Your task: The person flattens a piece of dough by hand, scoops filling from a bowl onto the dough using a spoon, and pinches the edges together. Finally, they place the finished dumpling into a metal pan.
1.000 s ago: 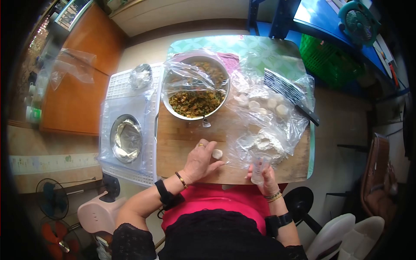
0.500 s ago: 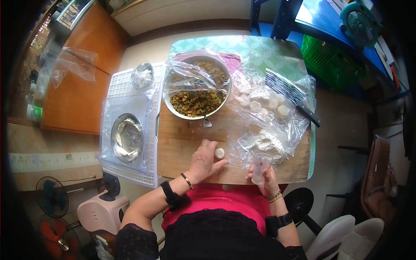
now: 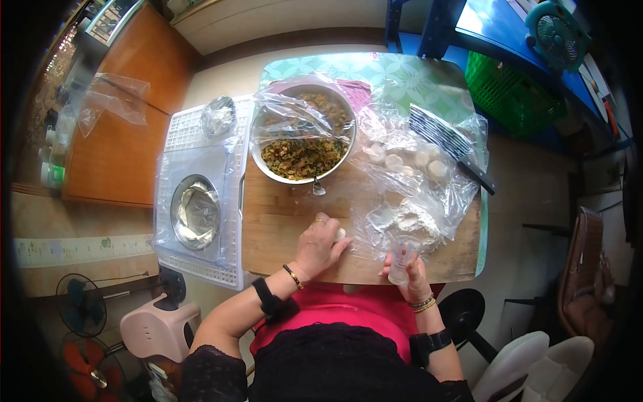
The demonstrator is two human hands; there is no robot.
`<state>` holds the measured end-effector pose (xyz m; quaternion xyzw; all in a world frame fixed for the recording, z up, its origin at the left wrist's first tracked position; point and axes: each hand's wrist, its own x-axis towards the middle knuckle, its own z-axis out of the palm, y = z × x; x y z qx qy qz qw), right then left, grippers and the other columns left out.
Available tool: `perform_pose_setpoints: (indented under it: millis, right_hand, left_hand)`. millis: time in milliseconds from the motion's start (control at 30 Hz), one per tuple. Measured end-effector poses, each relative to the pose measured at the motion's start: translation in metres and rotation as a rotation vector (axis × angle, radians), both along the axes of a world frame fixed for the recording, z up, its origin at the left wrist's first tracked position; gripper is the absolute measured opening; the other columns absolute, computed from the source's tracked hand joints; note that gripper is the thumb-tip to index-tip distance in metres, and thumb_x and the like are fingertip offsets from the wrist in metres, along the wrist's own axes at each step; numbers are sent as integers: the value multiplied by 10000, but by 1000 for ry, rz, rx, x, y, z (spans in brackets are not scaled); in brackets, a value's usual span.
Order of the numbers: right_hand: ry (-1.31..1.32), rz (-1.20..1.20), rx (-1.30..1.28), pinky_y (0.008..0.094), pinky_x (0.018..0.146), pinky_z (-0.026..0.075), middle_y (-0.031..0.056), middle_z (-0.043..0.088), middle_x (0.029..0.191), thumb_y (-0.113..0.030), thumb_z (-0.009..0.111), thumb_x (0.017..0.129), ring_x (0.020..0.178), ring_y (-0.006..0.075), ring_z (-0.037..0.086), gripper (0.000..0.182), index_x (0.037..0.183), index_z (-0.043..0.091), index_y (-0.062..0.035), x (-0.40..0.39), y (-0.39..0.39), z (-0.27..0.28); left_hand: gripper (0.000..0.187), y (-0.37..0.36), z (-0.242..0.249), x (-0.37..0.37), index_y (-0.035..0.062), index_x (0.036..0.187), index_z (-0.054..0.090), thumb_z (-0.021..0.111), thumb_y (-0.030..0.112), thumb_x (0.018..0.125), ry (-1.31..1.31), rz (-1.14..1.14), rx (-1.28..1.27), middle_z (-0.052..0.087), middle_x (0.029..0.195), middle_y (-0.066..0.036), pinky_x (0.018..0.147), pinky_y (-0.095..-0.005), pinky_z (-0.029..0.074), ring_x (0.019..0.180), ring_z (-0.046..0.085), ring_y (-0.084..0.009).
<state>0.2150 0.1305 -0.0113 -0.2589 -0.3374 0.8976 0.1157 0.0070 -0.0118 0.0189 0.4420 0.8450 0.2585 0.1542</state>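
My left hand [image 3: 317,245] rests low over the wooden board [image 3: 281,224], its fingers closed around a small round dough piece [image 3: 340,234] that shows partly past the fingertips. In my right hand [image 3: 412,273] is a clear plastic cup [image 3: 402,260], held at the board's front edge. Just beyond the cup lies a heap of white flour [image 3: 416,221] on plastic film. Farther back, several round dough pieces [image 3: 439,169] lie under clear plastic. A bowl of chopped filling [image 3: 303,159] stands beyond my left hand, partly covered with plastic film.
On the right side of the board lies a knife [image 3: 477,175] with a black handle and striped blade. To the left, a white rack [image 3: 231,271] carries a round metal dish [image 3: 175,221] with pale dough under film. A green basket [image 3: 499,94] stands at the back right.
My left hand has closed in on the dough piece, its thumb and fingers now covering more of it. My right hand keeps the cup in nearly the same place.
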Motion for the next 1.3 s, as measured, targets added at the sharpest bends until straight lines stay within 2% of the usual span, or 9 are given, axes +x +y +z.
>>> perform_pose_setpoints:
  millis: [200,300,400,633,833,900,1000,1233,1300]
  right_hand:
    - [5,-2,-16,374,771,574,114,618,994,-543,753,771,818,191,679,740,1222,463,-33,0,0,-1]
    - [-6,-10,-17,375,774,573,114,618,996,-545,756,767,819,190,678,750,1227,460,-33,0,0,1]
    - [-4,-9,-25,375,778,572,114,616,1001,-545,757,764,823,189,678,755,1231,457,-33,1,0,0]
    - [7,-10,-46,353,799,564,121,628,1000,-527,778,756,856,208,677,773,1238,464,-10,0,0,1]
    - [15,-17,-39,347,797,564,115,624,994,-530,776,757,851,201,675,753,1212,487,-4,-2,0,4]
    - [10,-12,-36,346,797,563,113,623,992,-530,775,759,850,199,674,749,1208,490,-3,-2,0,6]
    - [5,-30,-35,351,795,566,112,621,992,-529,776,758,844,196,673,747,1203,496,1,-2,0,5]
    - [25,-18,-25,348,791,567,109,628,993,-525,770,765,838,191,673,740,1203,502,8,-3,0,5]
    - [12,-21,-22,346,791,567,109,629,990,-525,768,767,837,191,673,739,1203,503,9,1,0,3]
  left_hand:
    - [344,-2,-6,-3,67,1006,560,758,206,761,76,-138,169,560,960,-145,729,-409,493,863,578,-338]
    - [306,0,7,2,54,998,561,735,158,769,73,8,190,560,948,-144,737,-406,494,886,577,-336]
    - [315,-4,-2,-1,47,1000,557,738,160,769,79,-55,50,559,948,-145,745,-404,494,897,577,-334]
    - [392,-7,-8,-6,52,1037,555,766,231,760,108,-149,148,558,961,-143,741,-400,496,904,575,-326]
    - [618,7,-2,-8,24,1263,495,758,297,776,150,-156,142,494,1227,-185,939,-462,429,1142,481,-381]
    - [744,14,-14,-7,9,1362,431,707,420,807,266,-229,121,361,1429,-223,1079,-516,299,1334,327,-418]
    - [822,18,-23,-4,2,1419,374,638,514,832,279,-295,-77,240,1524,-235,1134,-548,198,1426,190,-418]
    - [812,21,-11,-8,-6,1427,360,607,517,858,251,-291,-78,248,1523,-249,1146,-544,176,1431,177,-425]
    - [738,22,2,-18,-17,1406,383,598,460,886,37,-306,-89,315,1482,-276,1127,-511,236,1387,264,-449]
